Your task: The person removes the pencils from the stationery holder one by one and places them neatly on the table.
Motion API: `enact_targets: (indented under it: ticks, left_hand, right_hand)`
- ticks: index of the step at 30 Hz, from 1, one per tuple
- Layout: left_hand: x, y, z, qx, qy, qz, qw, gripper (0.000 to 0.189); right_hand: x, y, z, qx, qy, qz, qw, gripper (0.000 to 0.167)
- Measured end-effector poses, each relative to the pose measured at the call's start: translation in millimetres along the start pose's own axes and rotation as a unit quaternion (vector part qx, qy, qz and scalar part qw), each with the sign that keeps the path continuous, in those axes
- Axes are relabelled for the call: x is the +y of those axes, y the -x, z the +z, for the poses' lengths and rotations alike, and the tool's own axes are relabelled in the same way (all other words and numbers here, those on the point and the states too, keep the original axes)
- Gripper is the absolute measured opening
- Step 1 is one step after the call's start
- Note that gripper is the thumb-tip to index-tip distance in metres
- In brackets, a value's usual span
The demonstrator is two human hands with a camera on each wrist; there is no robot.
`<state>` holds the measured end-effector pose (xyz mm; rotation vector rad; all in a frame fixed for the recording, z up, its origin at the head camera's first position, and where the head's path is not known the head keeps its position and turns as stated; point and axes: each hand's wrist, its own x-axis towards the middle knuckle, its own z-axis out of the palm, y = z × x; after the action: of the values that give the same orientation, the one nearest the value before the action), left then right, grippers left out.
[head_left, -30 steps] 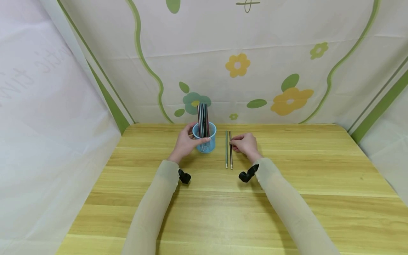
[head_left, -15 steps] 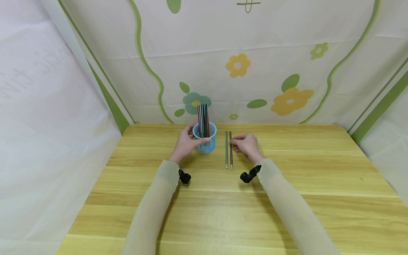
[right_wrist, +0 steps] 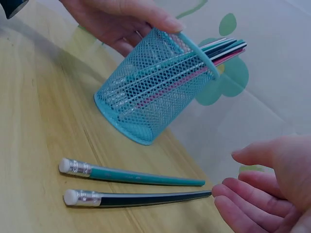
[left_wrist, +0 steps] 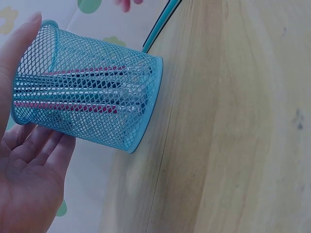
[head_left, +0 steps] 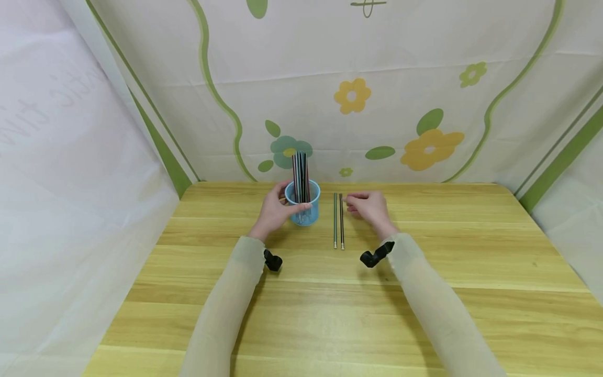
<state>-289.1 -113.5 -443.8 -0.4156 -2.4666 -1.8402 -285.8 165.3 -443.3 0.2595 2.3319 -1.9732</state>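
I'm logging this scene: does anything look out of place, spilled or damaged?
Nothing stands out: the round blue mesh cup stands upright, and the green pencil and black striped pencil lie side by side on the wooden table.

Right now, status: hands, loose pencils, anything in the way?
Left hand grips mesh cup. Right hand empty, beside black pencil. Green pencil alongside, both on table. No obstruction visible.
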Motion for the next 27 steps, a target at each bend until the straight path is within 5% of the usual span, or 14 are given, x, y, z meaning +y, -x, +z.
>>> enact_targets:
  ticks: [19,27]
  left_hand:
    - [0.0,0.4,0.4,0.002,-0.007,0.000,1.0000,0.088]
    - [-0.8,-0.5,-0.2,0.000,-0.009,0.003,1.0000,0.088]
  right_hand:
    - [-25.6,11.8,20.4,-0.016,-0.074,-0.073,0.9944,0.050]
    - [-30.4,14.8,34.5,-0.020,-0.052,-0.093,0.9941,0.050]
